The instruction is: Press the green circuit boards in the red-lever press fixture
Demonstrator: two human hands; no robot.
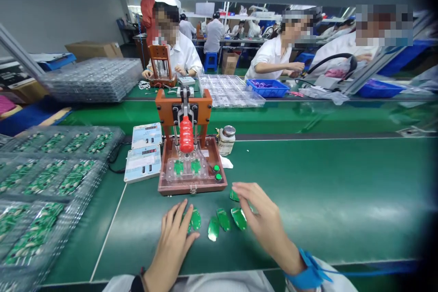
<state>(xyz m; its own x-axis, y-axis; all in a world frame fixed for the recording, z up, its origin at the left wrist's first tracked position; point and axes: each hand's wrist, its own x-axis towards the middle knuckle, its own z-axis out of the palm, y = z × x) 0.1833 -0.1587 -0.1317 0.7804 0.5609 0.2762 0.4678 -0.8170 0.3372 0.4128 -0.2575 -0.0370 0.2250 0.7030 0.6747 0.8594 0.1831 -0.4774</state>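
Several small green circuit boards lie on the green bench in front of me. My left hand (174, 232) rests palm down with its fingers stretched out, partly covering a board (195, 219) at the left of the group. Two more boards, one (213, 229) nearer me and one (223, 220) beside it, lie between my hands. My right hand (262, 214) is open and bent over the right end, its fingertips at a partly hidden board (234, 195). Another board (238, 218) lies just left of its thumb. A blue wrist strap (306, 271) circles my right wrist.
Behind the boards stands a test fixture (192, 182) with a red lever handle (186, 134). Two meter boxes (143, 162) flank it left, a lidded jar (227, 140) right. Stacked plastic trays (73, 157) of circuit boards fill the left side. Co-workers sit across the bench.
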